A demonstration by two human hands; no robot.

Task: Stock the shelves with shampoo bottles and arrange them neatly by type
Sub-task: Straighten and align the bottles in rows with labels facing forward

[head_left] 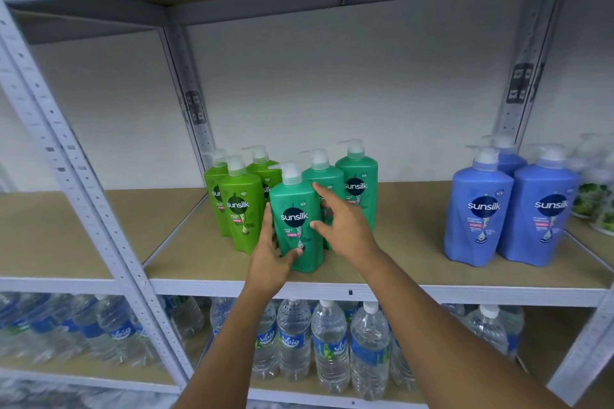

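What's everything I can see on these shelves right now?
Lime-green bottles: three, left of the group, middle shelf.
Teal bottles: three, beside the lime-green ones.
Blue bottles: three, right side of that shelf.
Pale bottles: blurred, count unclear, far right.
Water bottles: many, clear with blue labels, lower shelf.
Shelving: grey metal frame, brown boards.
Left hand: grips the front teal bottle.
Right hand: open, fingers on the front teal bottle.

Grey metal shelving (99, 209), brown boards; plain white wall (349, 76) behind; water bottles (329, 342) below.
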